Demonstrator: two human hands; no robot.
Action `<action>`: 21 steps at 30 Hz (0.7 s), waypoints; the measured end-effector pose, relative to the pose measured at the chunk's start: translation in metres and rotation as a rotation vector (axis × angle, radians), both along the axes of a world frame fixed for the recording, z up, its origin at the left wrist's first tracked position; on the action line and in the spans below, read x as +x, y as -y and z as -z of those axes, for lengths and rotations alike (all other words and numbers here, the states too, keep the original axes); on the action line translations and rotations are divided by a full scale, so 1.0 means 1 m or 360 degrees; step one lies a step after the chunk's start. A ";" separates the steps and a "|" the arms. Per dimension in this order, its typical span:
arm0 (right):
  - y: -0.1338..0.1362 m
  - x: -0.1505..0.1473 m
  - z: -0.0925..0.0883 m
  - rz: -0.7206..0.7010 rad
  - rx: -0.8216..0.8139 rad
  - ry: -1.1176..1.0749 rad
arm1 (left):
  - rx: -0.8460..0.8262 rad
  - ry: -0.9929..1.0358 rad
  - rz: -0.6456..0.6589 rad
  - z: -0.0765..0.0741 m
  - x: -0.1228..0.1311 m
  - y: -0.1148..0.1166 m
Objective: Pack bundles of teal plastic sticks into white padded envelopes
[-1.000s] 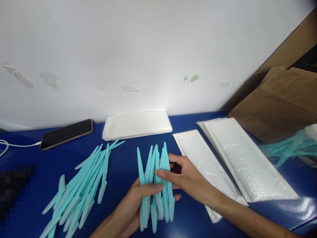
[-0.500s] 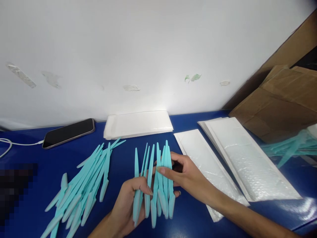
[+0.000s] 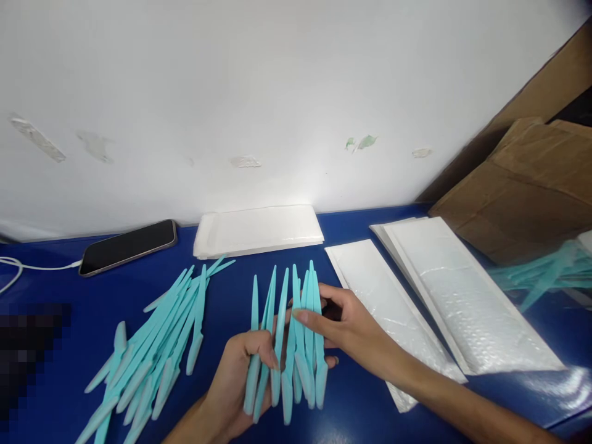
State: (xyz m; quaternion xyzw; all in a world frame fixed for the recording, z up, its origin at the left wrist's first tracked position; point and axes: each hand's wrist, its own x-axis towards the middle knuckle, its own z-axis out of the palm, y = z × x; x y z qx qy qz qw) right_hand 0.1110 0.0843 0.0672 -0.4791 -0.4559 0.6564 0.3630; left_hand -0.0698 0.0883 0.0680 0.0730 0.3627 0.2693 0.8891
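Left hand [image 3: 243,370], right hand [image 3: 345,320] holding fanned turquoise tools [image 3: 289,364] over blue table [image 3: 361,404].

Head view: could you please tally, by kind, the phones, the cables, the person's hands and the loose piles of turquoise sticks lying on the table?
Phone: 1
Cable: 1
Left hand and right hand: 2
Loose pile of turquoise sticks: 1
Total: 5

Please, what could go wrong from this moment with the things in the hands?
The teal sticks are fanned between the left hand and right hand, so one might slip out. Dropped leftward, it could mix with the similar loose pile on the blue table.
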 end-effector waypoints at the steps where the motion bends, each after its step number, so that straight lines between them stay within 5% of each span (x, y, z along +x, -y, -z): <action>1: 0.000 0.000 0.000 0.0002 0.0002 -0.0012 | 0.0004 0.0005 0.0012 0.000 0.000 0.000; 21: 0.004 -0.006 0.001 -0.0193 -0.0079 -0.0115 | 0.0391 -0.0225 0.0456 0.007 0.008 0.007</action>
